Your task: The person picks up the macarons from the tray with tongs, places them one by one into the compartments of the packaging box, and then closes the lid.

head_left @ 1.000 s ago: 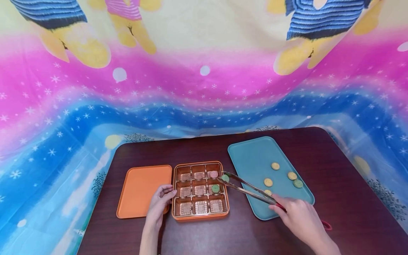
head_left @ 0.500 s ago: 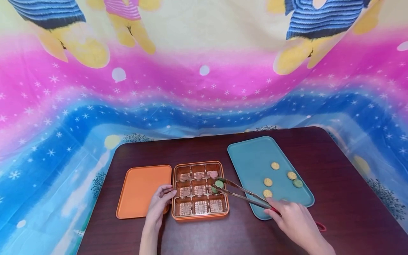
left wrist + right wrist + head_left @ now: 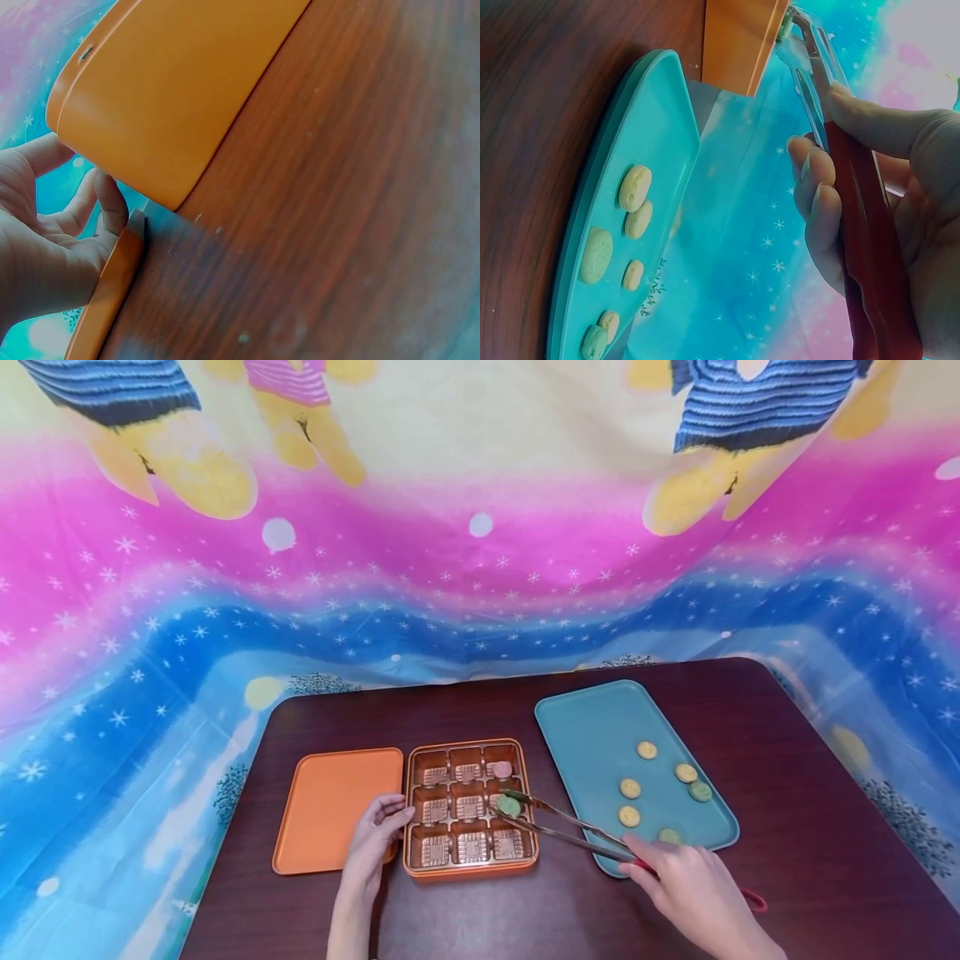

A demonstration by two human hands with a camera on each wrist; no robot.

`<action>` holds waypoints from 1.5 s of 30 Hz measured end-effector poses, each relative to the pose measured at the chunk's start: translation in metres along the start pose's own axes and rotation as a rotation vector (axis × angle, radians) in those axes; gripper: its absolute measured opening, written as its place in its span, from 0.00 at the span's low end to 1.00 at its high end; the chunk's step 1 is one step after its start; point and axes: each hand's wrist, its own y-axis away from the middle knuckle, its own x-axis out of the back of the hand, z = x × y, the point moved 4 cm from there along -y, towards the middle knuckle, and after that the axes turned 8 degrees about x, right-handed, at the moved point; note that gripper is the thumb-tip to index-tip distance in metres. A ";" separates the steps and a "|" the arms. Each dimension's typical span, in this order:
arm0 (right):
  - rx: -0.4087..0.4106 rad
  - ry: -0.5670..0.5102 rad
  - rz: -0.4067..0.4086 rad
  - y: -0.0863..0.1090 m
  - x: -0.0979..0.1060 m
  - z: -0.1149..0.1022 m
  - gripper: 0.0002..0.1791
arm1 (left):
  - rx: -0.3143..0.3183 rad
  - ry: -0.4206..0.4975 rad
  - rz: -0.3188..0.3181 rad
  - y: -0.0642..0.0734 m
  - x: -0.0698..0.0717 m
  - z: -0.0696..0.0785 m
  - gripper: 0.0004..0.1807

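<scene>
My left hand (image 3: 372,839) touches the left side of an orange box (image 3: 471,875) with a brown insert of several compartments. In the left wrist view a fingertip meets the box's corner, and the other fingers bend loosely. My right hand (image 3: 697,885) grips metal tongs (image 3: 570,838) by their red handles (image 3: 866,247). The tong tips reach into the middle compartment of the right column, around a green macaron (image 3: 509,806). Another green one beneath it is mostly hidden. A pink macaron (image 3: 502,769) lies in the back right compartment.
Right of the box, a teal tray (image 3: 588,727) carries several yellow macarons (image 3: 647,750) and two green macarons (image 3: 700,791), one partly behind my right hand. An orange lid (image 3: 337,810) lies left of the box on the dark wooden table (image 3: 465,927). A patterned cloth hangs behind.
The tongs have carried a green macaron from the box's right rim leftward and down into the middle right compartment, where another green one lay. My left hand has stayed in place.
</scene>
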 end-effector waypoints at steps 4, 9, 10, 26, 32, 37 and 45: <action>-0.024 0.001 -0.028 0.001 0.001 -0.002 0.18 | -0.001 0.000 -0.001 0.000 0.000 0.000 0.17; -0.014 0.016 -0.024 0.004 0.001 -0.003 0.18 | -0.001 -0.017 0.002 0.000 0.001 0.000 0.18; -0.010 0.017 -0.021 0.004 0.001 -0.004 0.18 | -0.001 -0.021 0.004 0.000 0.001 0.000 0.18; -0.025 0.008 -0.021 0.007 0.000 -0.002 0.19 | 0.002 -0.029 0.005 0.000 0.001 -0.001 0.18; -0.046 0.003 0.000 0.009 -0.001 0.000 0.25 | -0.012 -0.032 0.004 0.000 0.001 -0.001 0.16; -0.063 -0.058 0.021 0.010 -0.005 0.002 0.26 | -0.013 -0.021 0.007 0.000 0.001 -0.002 0.16; -0.114 -0.138 0.103 0.012 -0.011 0.011 0.25 | -0.046 -0.014 0.003 -0.001 0.001 -0.003 0.16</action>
